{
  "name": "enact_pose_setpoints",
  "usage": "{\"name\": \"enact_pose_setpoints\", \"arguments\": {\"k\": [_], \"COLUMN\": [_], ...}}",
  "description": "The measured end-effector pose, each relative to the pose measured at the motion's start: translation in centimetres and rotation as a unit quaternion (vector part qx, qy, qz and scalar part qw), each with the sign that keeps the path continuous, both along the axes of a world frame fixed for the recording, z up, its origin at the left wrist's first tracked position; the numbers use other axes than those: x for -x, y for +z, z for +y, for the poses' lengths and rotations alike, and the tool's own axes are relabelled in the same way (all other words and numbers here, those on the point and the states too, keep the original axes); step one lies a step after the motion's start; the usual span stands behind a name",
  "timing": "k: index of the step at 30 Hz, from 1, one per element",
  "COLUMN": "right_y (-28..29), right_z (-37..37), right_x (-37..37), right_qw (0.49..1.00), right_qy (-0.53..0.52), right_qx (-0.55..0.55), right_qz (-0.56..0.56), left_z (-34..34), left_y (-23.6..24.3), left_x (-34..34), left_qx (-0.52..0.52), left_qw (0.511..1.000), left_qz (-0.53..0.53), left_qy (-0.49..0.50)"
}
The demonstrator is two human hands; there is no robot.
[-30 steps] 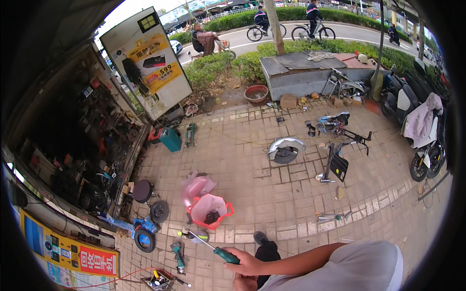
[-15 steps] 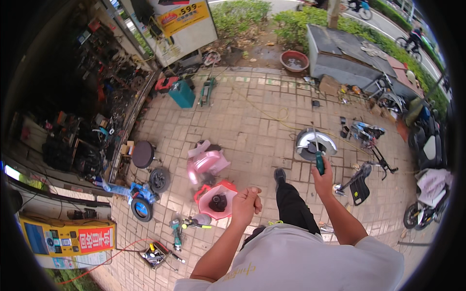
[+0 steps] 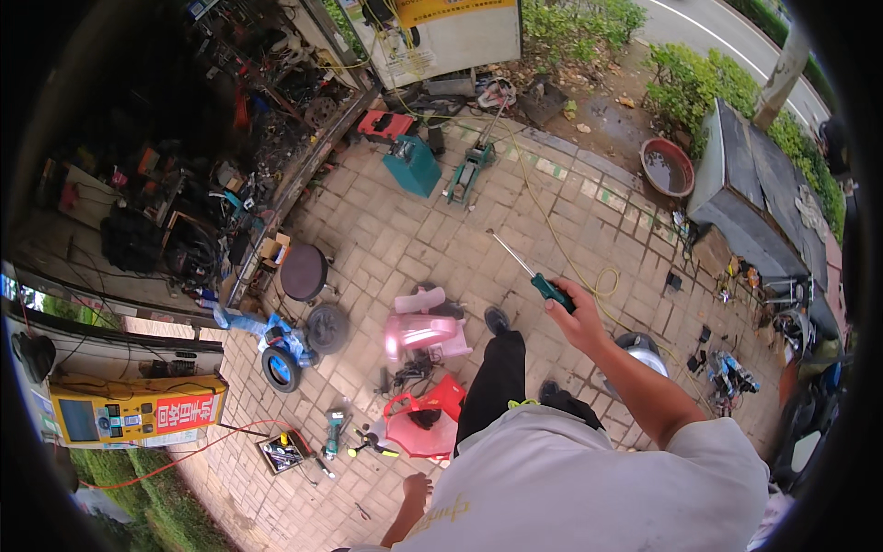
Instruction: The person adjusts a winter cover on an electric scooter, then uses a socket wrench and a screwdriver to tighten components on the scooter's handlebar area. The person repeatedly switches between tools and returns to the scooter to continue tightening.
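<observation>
My right hand (image 3: 578, 319) is raised in front of me and grips a screwdriver (image 3: 533, 274) by its green handle, the long metal shaft pointing up and to the left. My left hand (image 3: 415, 490) hangs low beside my light shirt, just below a red plastic basket (image 3: 425, 429) on the brick paving; its fingers are too small to read. A pink scooter body panel (image 3: 418, 332) lies on the ground ahead of my dark trouser leg and shoe (image 3: 497, 321).
A round black stool (image 3: 303, 271), a loose wheel (image 3: 326, 327) and a blue wheeled part (image 3: 278, 348) sit to the left by a cluttered shop front. A teal box (image 3: 411, 166), yellow hose (image 3: 593, 276), red basin (image 3: 669, 166), grey cabinet (image 3: 747, 189) and hand tools (image 3: 333, 434) lie around.
My view has swung left and down. My right hand with the screwdriver has lifted and turned its shaft upward. My left hand has dropped from beside the red basket to my side.
</observation>
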State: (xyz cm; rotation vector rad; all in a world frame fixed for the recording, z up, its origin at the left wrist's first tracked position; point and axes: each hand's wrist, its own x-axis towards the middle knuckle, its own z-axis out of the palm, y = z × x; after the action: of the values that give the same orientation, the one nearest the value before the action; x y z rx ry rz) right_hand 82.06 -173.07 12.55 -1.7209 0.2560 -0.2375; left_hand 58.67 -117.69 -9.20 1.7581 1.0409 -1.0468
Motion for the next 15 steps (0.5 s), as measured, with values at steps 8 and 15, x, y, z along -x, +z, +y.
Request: {"name": "enact_pose_setpoints", "arguments": {"k": [8,15], "right_y": [1.3,2.9], "right_z": [2.9,9.1], "right_x": [-24.4,-43.0], "right_qw": [0.986,0.964], "right_qy": [0.090,0.249], "right_qx": [-0.139,0.086], "right_qz": [0.033,-0.034], "left_z": [-11.2,-22.6], "left_y": [-0.6,23.8], "left_x": [-29.9,-69.8], "left_qx": [-0.002,0.255], "left_qw": [0.993,0.791], "left_qz": [-0.105,-0.523], "left_qy": [0.058,0.187]}}
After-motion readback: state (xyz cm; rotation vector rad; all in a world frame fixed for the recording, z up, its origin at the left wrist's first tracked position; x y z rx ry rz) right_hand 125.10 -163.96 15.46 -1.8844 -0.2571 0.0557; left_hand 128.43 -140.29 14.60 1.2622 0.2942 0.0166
